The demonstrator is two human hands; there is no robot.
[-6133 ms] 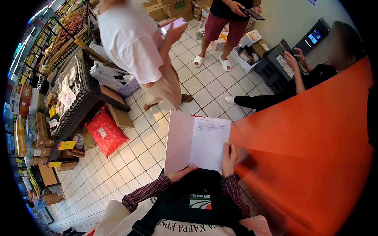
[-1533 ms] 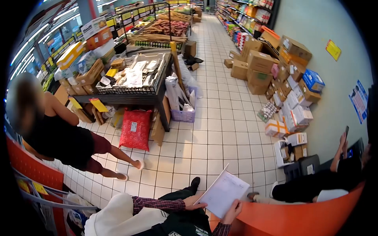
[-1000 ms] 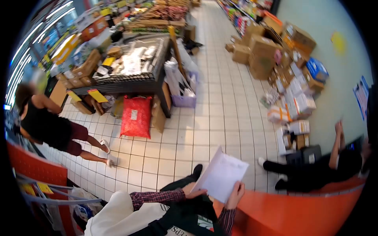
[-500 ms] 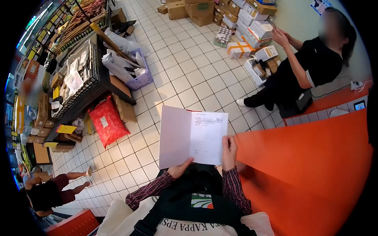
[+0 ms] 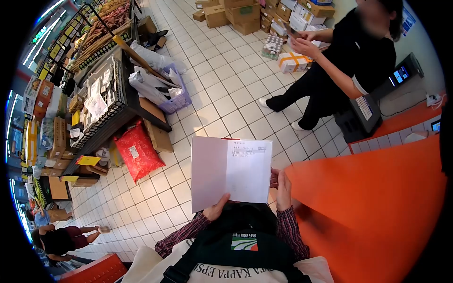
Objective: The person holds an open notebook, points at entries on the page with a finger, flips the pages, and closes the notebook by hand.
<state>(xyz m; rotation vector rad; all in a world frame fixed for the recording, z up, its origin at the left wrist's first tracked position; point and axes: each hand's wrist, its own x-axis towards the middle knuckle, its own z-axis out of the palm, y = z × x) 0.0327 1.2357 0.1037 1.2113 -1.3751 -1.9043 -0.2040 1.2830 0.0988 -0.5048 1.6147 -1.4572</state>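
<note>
An open notebook (image 5: pixel 246 177) with a pale inside cover and a page of handwriting is in front of my body. My left hand (image 5: pixel 216 208) grips its lower edge near the fold, thumb on top and fingers hidden beneath. At the right edge of the page is my right hand (image 5: pixel 282 189), its fingers curled against the notebook's side. Part of those fingers is hidden, so the exact grip there is hard to see.
An orange counter (image 5: pixel 368 188) runs along my right. A person in black (image 5: pixel 349 56) walks ahead with a phone. To the left are a produce shelf (image 5: pixel 101 99), a purple basket (image 5: pixel 177 101) and a red bag (image 5: pixel 137 151). Cardboard boxes (image 5: pixel 243 16) stand at the back.
My right hand has shifted from thumb on the page to the notebook's outer edge. The notebook sits slightly lower. The person in black has stepped left, and my view has turned a little.
</note>
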